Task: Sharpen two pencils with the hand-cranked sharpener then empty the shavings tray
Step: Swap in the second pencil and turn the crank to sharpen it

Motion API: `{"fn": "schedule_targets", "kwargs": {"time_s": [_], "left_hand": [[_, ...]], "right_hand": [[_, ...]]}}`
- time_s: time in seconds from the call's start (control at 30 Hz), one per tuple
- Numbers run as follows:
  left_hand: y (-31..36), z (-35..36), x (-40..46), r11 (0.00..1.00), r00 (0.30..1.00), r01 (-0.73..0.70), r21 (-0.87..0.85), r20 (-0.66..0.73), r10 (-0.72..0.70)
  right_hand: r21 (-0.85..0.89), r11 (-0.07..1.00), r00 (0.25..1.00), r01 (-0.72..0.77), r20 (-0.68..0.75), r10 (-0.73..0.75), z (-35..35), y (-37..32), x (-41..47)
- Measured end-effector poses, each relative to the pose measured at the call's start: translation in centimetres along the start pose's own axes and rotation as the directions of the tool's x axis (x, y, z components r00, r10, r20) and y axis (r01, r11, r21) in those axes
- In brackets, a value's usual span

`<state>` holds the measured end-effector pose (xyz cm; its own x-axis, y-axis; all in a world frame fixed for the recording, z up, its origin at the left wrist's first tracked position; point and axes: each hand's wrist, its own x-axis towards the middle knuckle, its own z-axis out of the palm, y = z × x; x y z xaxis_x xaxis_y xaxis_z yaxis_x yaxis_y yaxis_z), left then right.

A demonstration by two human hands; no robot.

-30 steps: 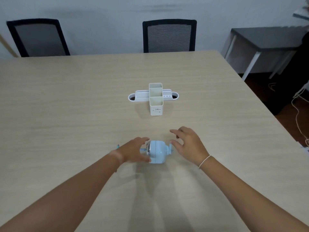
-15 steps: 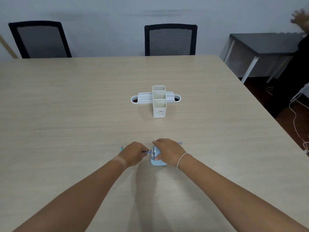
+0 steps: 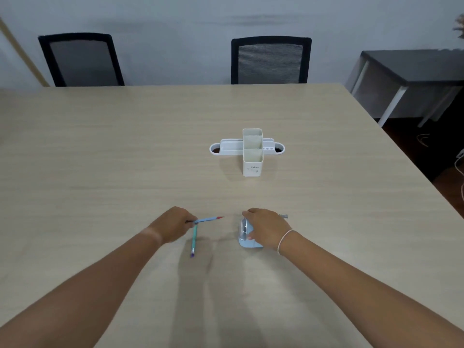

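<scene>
Nearest the viewer, the teal pencil (image 3: pixel 193 239) lies flat on the table (image 3: pixel 100 151), its purple end toward the viewer. Just beyond it, the left hand (image 3: pixel 173 224) pinches the blue pencil (image 3: pixel 208 219) at one end, the red tip pointing right toward the sharpener (image 3: pixel 247 234) but apart from it. The right hand (image 3: pixel 267 228) rests closed over the top of the sharpener, steadying it on the table; the crank handle (image 3: pixel 283 216) projects past the fingers. Farther back stands the white desk organiser (image 3: pixel 252 151), its visible compartments empty. Judgement of progress: neither pencil sits in the sharpener; whether either is already sharpened cannot be told. The shavings tray, not distinguishable here, appears still in place, so emptying remains.
</scene>
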<state>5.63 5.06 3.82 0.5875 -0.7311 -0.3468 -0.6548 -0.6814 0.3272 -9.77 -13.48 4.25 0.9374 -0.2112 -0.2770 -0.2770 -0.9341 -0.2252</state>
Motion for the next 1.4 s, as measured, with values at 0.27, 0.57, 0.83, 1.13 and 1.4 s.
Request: {"fn": "schedule_targets", "kwargs": {"time_s": [0.27, 0.57, 0.83, 1.13, 1.4], "left_hand": [[2.7, 4.8, -0.2, 0.916, 0.966, 0.202, -0.348, -0.081, -0.244], [5.4, 8.0, 0.3, 0.755, 0.892, 0.335, -0.564, -0.067, -0.446], [4.8, 8.2, 0.4, 0.752, 0.894, 0.315, -0.579, -0.085, -0.439], [1.3, 6.6, -0.3, 0.742, 0.841, 0.394, -0.543, -0.112, -0.529], [1.1, 6.5, 0.3, 0.826, 0.887, 0.331, -0.456, -0.149, -0.438]], "right_hand": [[-0.026, 1.0, 1.0, 0.007, -0.007, -0.007, -0.2, -0.2, 0.1], [-0.019, 1.0, 1.0, 0.01, -0.009, -0.01, -0.1, 0.0, 0.3], [-0.006, 1.0, 1.0, 0.019, -0.018, -0.019, -0.1, 0.1, 0.3], [-0.014, 1.0, 1.0, 0.022, -0.004, -0.022, -0.3, 0.0, 0.3], [-0.003, 1.0, 1.0, 0.02, -0.004, -0.02, -0.3, 0.0, 0.1]]}}
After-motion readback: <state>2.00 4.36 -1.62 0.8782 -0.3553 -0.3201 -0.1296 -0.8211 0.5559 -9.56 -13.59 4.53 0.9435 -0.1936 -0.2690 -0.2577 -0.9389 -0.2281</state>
